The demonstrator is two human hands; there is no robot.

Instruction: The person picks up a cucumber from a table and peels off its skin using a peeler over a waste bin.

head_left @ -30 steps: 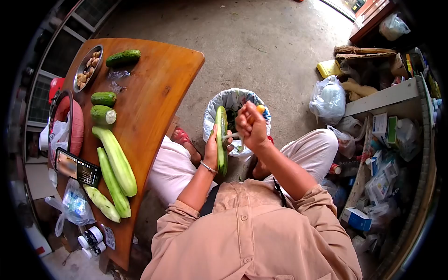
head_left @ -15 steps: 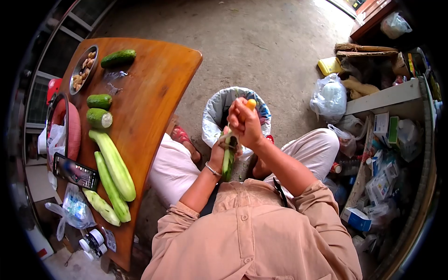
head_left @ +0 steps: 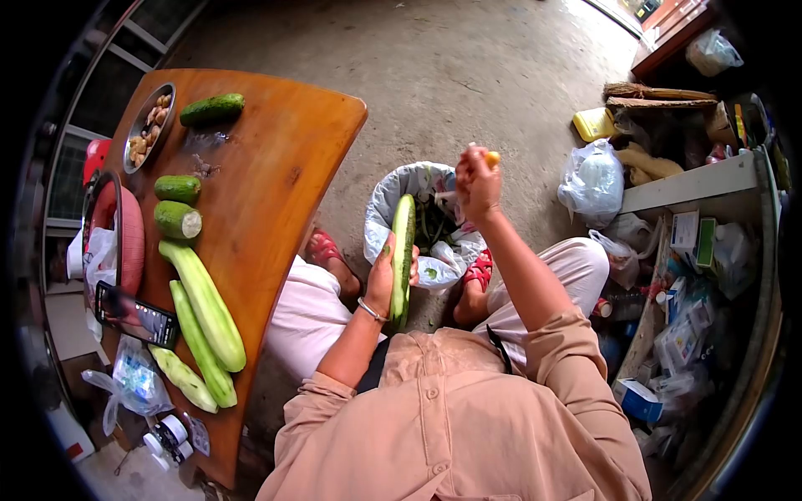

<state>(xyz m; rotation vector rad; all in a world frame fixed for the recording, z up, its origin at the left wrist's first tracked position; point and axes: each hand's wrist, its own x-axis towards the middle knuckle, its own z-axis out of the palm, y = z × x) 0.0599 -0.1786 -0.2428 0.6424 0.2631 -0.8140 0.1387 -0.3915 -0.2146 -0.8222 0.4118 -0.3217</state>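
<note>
My left hand (head_left: 384, 280) is wrapped around the lower part of a partly peeled cucumber (head_left: 403, 238). Pale flesh shows along its length, with dark green skin on the right side. Up and to the right, my right hand (head_left: 479, 188) grips a peeler (head_left: 493, 158); its orange handle end pokes out of the fist, and its blade is blurred. Below both hands stands a bin (head_left: 386, 194) lined with a white bag, holding green peel strips. The peeler is apart from the cucumber.
On the wooden table (head_left: 276, 167) at left lie peeled cucumbers (head_left: 205, 305), unpeeled pieces (head_left: 178, 220), a whole cucumber (head_left: 212, 109), a bowl (head_left: 134, 125) of small brown items and a phone (head_left: 134, 315). A cluttered shelf (head_left: 693, 185) with bags and boxes stands at right.
My right hand has moved up and right with the peeler, away from the cucumber. The cucumber now points up above my left hand, with more of it showing.
</note>
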